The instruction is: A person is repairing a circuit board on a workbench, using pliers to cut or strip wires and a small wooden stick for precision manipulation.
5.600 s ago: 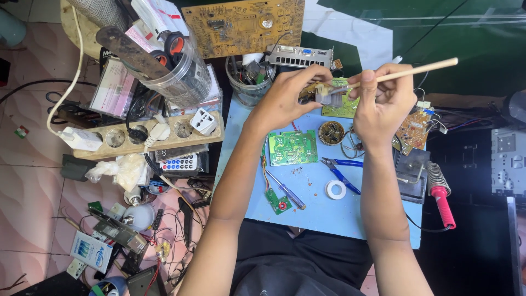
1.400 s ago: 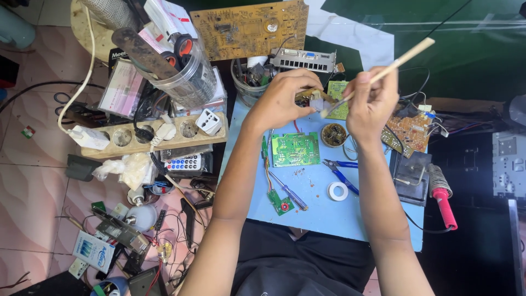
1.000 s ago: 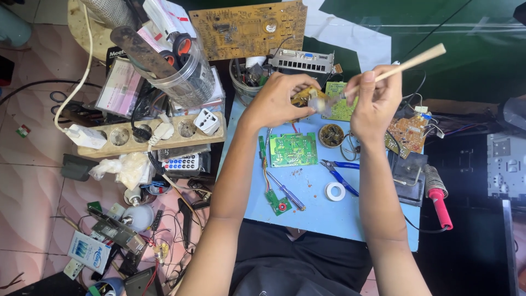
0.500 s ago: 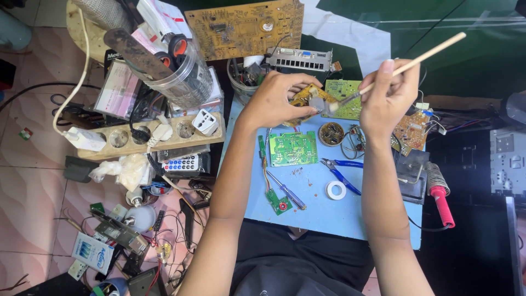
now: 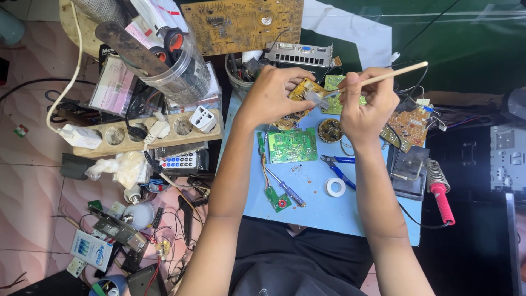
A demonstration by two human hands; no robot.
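From the head view, the left hand (image 5: pixel 272 96) is pinching a small yellow circuit board (image 5: pixel 300 93) in its fingers, tilting it up off the blue desk (image 5: pixel 312 203), while the right hand (image 5: pixel 364 107) is clamping its fingers on a thin wooden brush (image 5: pixel 392 74), its bristles touching the board's flat face, above a green circuit board (image 5: pixel 292 146).

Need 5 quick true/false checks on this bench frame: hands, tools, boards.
1. The right hand holds a thin wooden-handled brush. True.
2. The left hand holds a small yellow circuit board. True.
3. The red-handled soldering iron is in the left hand. False: it lies at the right of the light blue work mat, untouched.
4. The green rectangular circuit board lies on the mat. True.
5. The white tape roll sits on the green board. False: it lies apart on the mat, near the blue-handled pliers.
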